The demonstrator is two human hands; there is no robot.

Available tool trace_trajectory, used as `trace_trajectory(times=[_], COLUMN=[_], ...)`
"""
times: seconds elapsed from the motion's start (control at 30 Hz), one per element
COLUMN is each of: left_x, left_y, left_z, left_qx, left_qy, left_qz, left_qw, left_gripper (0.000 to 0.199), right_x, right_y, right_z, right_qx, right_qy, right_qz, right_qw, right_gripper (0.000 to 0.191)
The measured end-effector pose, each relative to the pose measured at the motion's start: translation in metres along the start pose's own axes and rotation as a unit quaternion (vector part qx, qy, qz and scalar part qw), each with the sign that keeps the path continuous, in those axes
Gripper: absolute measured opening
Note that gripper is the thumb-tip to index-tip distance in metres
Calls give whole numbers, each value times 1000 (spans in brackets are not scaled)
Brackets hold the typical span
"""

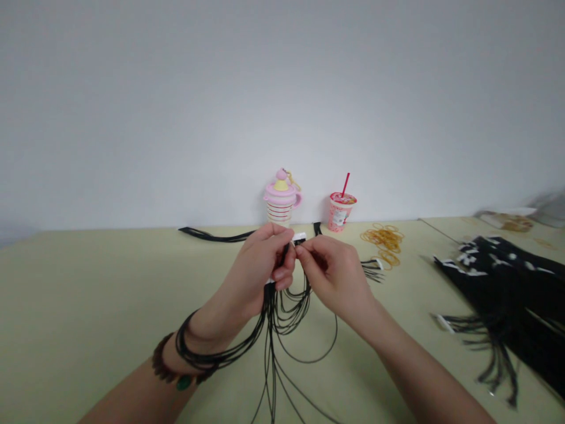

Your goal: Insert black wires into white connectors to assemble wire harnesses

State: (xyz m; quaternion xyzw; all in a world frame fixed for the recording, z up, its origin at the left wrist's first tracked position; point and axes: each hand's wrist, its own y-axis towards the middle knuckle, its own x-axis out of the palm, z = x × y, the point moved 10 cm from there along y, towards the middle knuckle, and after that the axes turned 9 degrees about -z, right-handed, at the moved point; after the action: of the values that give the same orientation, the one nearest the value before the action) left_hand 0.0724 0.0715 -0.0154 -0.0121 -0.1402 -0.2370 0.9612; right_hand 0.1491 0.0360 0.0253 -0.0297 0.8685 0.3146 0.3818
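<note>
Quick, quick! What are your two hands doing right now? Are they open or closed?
Left hand: closed, holding thin black wires.
Right hand: closed, seemingly pinching a white connector.

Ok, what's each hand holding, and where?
The left hand grips black wires just under a white connector; the right hand pinches at its lower edge, exact contact hidden.

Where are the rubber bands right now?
In the head view, the amber rubber bands lie on the table, beyond the right hand and right of the pink cup with a red straw.
</note>
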Motion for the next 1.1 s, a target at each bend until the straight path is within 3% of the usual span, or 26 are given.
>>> trace_trajectory(times=[0.17, 0.4, 0.67, 1.1], left_x=[1, 2, 4, 5], left_y=[0, 0, 0, -1], left_z=[-2, 1, 7, 9], left_qx=[-11, -11, 11, 31], left_qy=[13, 3, -15, -4], left_qz=[-17, -28, -52, -35], left_qw=[1000, 1000, 998, 999], left_gripper=[19, 20, 20, 17], right_x=[5, 3, 1, -5], right_y=[1, 0, -8, -7], right_z=[8, -1, 10, 9], right_qx=[14, -4, 45, 47], right_qy=[41, 41, 123, 92], right_qz=[-54, -57, -14, 17], right_qw=[998, 998, 991, 995], right_gripper=[18, 17, 11, 15])
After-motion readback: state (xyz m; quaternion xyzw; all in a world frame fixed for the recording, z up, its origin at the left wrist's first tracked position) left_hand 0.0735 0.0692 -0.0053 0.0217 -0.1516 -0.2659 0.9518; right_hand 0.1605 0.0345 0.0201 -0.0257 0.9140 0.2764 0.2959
